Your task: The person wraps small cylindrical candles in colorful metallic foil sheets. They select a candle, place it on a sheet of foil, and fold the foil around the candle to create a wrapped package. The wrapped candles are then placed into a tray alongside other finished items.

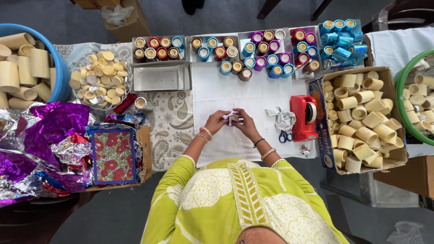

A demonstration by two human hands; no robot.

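Surface: white tabletop [217,97], supplies ringed within reach.
Left hand [216,121]: fingers closed on small tube [233,119].
Right hand [246,123]: fingers pinch same tube, steadying it.
Nearby: red tape dispenser [304,117], scissors [285,136].

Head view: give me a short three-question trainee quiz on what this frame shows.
1. True or false: both hands, the left hand and the right hand, are on the small silver-wrapped piece.
2. Which thing stands nearest the right hand? A) the red tape dispenser B) the blue tub C) the empty metal tray
3. What fills the cardboard box at the right of the table?

Key: 1 true. 2 A. 3 Plain cream-coloured tubes, not wrapped in foil.
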